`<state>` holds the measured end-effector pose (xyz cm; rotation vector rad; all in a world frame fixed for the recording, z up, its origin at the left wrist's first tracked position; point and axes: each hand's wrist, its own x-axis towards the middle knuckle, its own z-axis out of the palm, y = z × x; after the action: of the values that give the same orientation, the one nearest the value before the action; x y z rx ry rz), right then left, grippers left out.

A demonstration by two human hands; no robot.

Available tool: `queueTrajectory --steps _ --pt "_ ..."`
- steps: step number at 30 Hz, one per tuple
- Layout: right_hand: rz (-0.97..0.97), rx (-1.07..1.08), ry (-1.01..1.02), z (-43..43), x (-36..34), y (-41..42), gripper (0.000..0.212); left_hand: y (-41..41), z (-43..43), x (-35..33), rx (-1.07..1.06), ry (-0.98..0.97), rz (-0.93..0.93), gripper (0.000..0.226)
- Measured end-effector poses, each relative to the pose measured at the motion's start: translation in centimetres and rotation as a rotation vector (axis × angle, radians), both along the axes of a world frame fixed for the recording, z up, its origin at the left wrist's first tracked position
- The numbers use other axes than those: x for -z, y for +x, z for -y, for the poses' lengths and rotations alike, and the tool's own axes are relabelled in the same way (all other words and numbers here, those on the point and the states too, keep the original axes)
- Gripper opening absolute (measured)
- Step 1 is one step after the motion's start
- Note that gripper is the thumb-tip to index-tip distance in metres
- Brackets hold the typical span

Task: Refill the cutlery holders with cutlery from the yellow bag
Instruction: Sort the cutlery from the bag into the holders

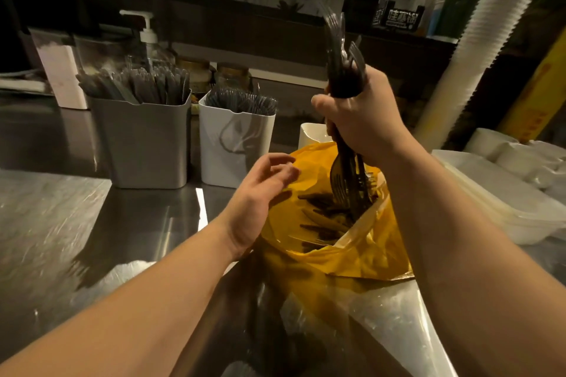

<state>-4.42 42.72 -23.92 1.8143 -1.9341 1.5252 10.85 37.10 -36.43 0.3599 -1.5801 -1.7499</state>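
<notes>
Located yellow bag [361, 257] front centre on steel counter [122, 239], mouth gaping upward, plastic thin and crinkled, partly see-through along the near rim. Noted loose forks [321, 217] inside, dark plastic, lying crosswise in a heap. Found right hand [364, 122] fisted round a bundle of dark forks [343, 70], held upright above the bag's mouth, tines showing at both the top and the bottom end, lower ends dipping into the bag. Found left hand [263, 190] at the bag's left rim, fingers loosely curled, gripping nothing; cannot tell whether touching the plastic. Recorded grey cutlery holder [144, 147] and white cutlery holder [235, 147] side by side behind and left of the bag, both packed with dark cutlery standing upright, fork tines discernible in the white one. Spotted third white holder [311, 133] just behind the bag, mostly hidden. Logged pump bottle [147, 34] behind the grey holder and stack of white cups [477, 46] leaning at right.
</notes>
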Motion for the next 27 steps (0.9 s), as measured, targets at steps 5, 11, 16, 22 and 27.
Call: queueTrajectory --steps 5,11,16,22,27 --pt "0.066 -0.024 -0.049 0.3 -1.0 0.6 0.016 -0.3 -0.2 0.3 0.127 -0.058 0.051 0.051" --pt "0.263 -0.119 -0.138 0.3 -2.7 1.7 0.012 -0.4 -0.1 0.3 0.128 -0.083 0.059 0.055" --pt "0.377 -0.111 -0.19 0.4 -2.4 1.5 0.013 -0.3 -0.2 0.2 0.122 -0.14 0.123 0.073" --pt "0.369 -0.086 -0.172 0.2 1.6 1.7 0.014 -0.2 -0.1 0.4 0.132 -0.177 0.075 0.115" --pt "0.303 0.007 -0.235 0.2 2.3 1.7 0.015 -1.3 -1.6 -0.1 0.086 -0.169 0.053 0.094"
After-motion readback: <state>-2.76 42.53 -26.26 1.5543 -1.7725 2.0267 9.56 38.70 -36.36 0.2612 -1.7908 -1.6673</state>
